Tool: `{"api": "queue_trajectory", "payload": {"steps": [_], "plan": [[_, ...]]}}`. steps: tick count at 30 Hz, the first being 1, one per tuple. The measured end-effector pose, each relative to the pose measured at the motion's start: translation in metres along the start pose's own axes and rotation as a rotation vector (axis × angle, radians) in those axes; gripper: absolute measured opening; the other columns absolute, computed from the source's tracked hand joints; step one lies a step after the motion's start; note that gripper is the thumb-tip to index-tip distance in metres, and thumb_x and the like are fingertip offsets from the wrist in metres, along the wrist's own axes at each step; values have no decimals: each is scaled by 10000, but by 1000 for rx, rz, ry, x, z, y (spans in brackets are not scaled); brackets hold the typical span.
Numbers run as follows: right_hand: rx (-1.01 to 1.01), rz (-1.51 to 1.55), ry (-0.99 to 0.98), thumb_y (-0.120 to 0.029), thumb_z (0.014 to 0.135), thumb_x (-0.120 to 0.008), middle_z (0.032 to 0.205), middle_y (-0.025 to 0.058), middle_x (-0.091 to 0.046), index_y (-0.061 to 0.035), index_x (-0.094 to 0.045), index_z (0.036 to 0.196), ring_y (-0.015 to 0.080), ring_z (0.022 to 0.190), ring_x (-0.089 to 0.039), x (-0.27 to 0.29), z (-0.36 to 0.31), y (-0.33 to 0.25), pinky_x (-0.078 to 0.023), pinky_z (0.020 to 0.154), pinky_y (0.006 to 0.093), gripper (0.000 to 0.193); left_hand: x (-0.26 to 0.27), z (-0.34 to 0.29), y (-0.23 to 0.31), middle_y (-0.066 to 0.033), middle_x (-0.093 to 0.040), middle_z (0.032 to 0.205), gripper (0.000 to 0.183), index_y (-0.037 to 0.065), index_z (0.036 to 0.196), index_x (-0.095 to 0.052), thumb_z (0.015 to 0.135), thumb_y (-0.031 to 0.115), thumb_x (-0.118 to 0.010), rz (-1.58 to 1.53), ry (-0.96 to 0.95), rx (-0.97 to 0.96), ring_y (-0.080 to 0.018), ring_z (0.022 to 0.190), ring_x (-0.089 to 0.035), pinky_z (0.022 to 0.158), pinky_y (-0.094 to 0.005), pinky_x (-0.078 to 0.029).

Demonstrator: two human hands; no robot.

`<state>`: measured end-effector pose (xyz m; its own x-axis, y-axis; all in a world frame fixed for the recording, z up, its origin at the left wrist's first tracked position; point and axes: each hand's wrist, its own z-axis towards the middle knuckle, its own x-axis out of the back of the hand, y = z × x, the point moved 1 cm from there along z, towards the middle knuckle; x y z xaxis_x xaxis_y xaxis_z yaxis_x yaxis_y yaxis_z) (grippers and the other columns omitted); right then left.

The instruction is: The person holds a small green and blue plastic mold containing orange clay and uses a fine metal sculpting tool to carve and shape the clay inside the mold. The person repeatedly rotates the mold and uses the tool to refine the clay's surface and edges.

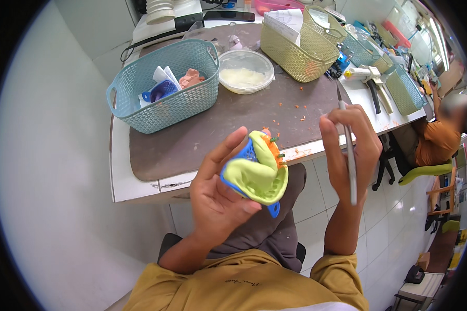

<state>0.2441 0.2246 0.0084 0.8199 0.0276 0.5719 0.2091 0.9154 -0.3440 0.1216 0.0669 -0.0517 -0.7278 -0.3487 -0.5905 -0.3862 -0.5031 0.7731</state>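
My left hand (215, 199) holds a dental impression tray (249, 151), its fingers and thumb around the blue plastic. Lime-green impression material (251, 176) fills the tray, with tooth hollows along its edge. On its far right side sits a patch of orange material (276, 150) with several small green pegs standing out of it. To the right, apart from the tray, my right hand (352, 150) is closed around a slim metal carving tool (351, 160), whose pointed dark tip (339, 89) points up and away.
A brown mat (192, 142) covers the bench, with orange crumbs scattered on it. A blue-grey basket (176, 111) holds another blue tray and pink material. Behind stand a round plastic tub (246, 85) and a yellow-green basket (296, 57). Another person (435, 137) sits at far right.
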Motion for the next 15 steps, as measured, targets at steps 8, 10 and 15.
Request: {"api": "queue_trajectory", "payload": {"steps": [8,10,15], "plan": [[127,230,-37,-188,950,-575,728,115,-629,-2,-680,1000,234,693,-622,-1,-14,-4,-518,811,411,219,9,6,6,-342,-337,1430,860,-65,1443,-254,902,503,-606,-197,-101,159,-428,1120,-596,791,-392,-622],[184,344,-87,-159,924,-609,751,108,-658,27,-652,1003,218,727,-666,-2,-19,-6,-529,832,438,206,14,3,9,-354,-246,1465,767,-48,1454,-247,958,476,-507,-384,-70,271,-456,1119,-585,817,-399,-622],[115,683,38,-14,793,-671,808,147,-703,22,-558,929,242,753,-720,-11,-31,-23,-561,842,464,181,21,6,4,-353,-56,1517,602,17,1476,-256,1022,393,-379,-938,-156,324,-501,1124,-560,855,-409,-616]]}}
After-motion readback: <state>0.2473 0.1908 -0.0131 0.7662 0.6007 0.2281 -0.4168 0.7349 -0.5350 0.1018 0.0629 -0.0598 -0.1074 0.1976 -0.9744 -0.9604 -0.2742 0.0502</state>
